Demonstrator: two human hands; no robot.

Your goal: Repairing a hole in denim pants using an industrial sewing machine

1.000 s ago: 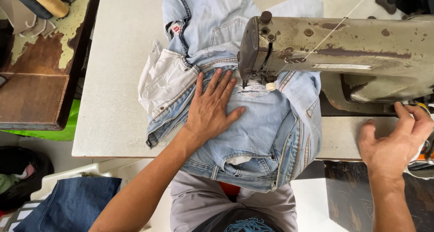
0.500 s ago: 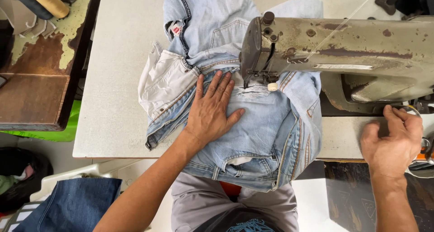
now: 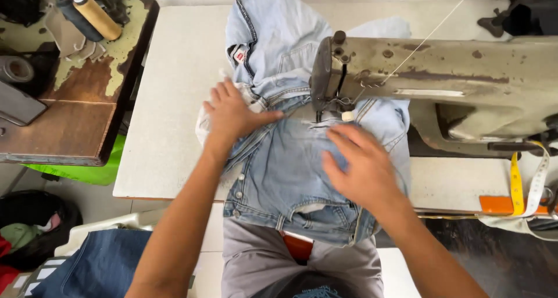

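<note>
Pale denim jeans (image 3: 290, 176) lie on the white surface (image 3: 168, 100), running under the sewing machine (image 3: 430, 83) needle. The right hand (image 3: 360, 167) presses flat nearest the needle; the left hand (image 3: 232, 115), fingers together, pins cloth farther left.

Both bare forearms reach forward — left hand (image 3: 232, 115) flat, palm down, fingers together; right hand (image 3: 357, 167) flat too, fingers spread, angled leftward.
</note>
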